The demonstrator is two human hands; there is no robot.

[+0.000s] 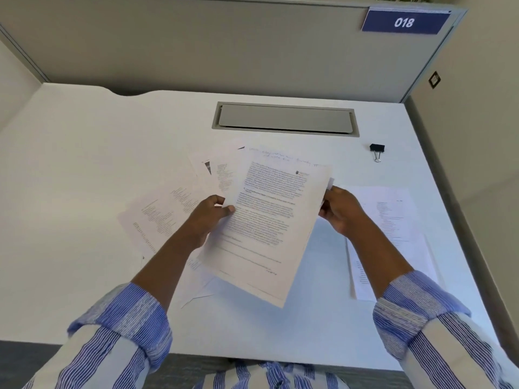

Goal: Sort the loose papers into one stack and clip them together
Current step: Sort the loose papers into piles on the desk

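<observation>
Left hand [209, 213] raised above the white desk [84, 192], forearm angled in from 7 o'clock; thumb pressed on the face of a printed sheet [266, 226] at its left edge, remaining fingers hidden behind the paper. Grip closed on that sheet. Right hand [341, 210] brought in from 5 o'clock, fingers curled and pinched on the same sheet's right edge near the top corner. The sheet is held tilted, clear of the desk, top corner leaning toward 1 o'clock. Whether more than one page is held cannot be told. Both striped sleeves [126, 318] are rolled to the forearm.

Loose papers [165, 211] are fanned on the desk under and behind the held sheet, spread from 9 to 12 o'clock of it; at least four overlapping pages can be made out, the exact count hidden by the held sheet and left arm. One carries handwriting along its top edge. A separate sheet [393, 220] lies flat at 3 o'clock, partly covered by the right forearm.

One black binder clip [377, 150] lies on the desk at 2 o'clock, well apart from all papers, handles pointing toward the viewer. One grey cable hatch [285, 119] is set into the desk at 12 o'clock. One blue sign [404, 22] marked 018 is fixed to the partition [224, 51] at 1 o'clock.
</observation>
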